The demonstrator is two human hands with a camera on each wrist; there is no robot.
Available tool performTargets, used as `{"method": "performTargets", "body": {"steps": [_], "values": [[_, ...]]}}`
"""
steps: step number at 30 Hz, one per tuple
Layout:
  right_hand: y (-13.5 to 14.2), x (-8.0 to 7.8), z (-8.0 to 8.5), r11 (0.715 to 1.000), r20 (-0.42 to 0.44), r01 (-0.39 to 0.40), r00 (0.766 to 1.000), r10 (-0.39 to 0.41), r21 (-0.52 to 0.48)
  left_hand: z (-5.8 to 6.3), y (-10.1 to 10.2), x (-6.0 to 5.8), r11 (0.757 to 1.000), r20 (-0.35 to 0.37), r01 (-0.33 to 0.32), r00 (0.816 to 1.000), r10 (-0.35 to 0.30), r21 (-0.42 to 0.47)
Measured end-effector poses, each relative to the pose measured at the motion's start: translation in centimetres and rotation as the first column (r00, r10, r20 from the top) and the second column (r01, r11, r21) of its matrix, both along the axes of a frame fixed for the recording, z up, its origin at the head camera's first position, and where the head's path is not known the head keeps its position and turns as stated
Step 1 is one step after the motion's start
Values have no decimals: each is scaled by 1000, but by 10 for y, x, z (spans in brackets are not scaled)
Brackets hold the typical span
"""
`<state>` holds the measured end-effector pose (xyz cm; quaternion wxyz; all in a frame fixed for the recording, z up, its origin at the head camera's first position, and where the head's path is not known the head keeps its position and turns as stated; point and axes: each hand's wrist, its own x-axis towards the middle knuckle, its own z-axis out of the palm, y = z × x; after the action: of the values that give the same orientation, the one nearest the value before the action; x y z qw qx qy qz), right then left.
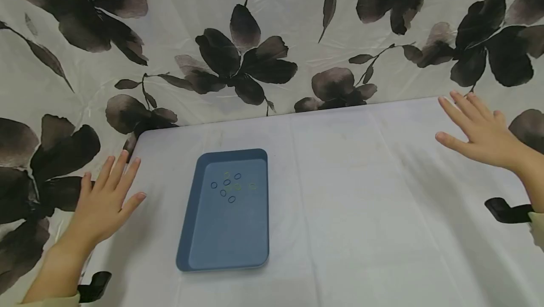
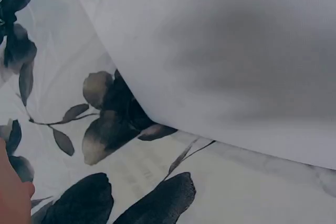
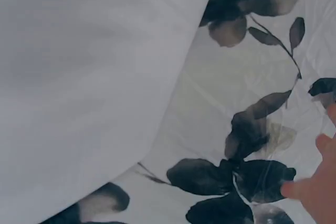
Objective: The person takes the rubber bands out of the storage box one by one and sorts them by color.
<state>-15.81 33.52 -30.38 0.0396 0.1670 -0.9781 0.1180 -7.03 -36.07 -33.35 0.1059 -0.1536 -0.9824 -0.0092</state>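
Note:
A shallow blue tray (image 1: 227, 236) lies on the white cloth, left of the middle in the head view. Inside its far half are several small thin rings, some dark (image 1: 231, 199) and some yellowish (image 1: 252, 186). The left hand (image 1: 104, 208) hovers left of the tray with fingers straight and spread, holding nothing. Far to the right, over the cloth's edge, the right hand (image 1: 484, 134) is also spread and holds nothing. Only a bit of the left hand (image 2: 13, 195) and part of the right hand (image 3: 317, 182) show in the wrist views.
The white cloth (image 1: 361, 203) covers the table surface around the tray. Beyond its edge is a white sheet (image 1: 161, 23) with dark printed flowers. A black strap piece sits at the left wrist (image 1: 95, 287) and another at the right wrist (image 1: 507, 211).

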Motion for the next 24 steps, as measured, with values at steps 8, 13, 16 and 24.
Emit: {"method": "performTargets", "body": {"steps": [8,13,16,24], "values": [[-21,-12,19,943,171,-6,983,67,-334,-9,17,-4,876,235,-122,972,10,466],[-38,-17,25,918,202,1,976,86,-396,-19,27,-5,710,476,-293,877,-69,641],[-51,-22,27,914,226,-13,967,115,-407,-28,31,-6,660,543,-340,831,-122,670],[-94,-40,33,892,329,-81,911,248,-445,-42,40,-5,522,628,-473,760,-166,710]]}}
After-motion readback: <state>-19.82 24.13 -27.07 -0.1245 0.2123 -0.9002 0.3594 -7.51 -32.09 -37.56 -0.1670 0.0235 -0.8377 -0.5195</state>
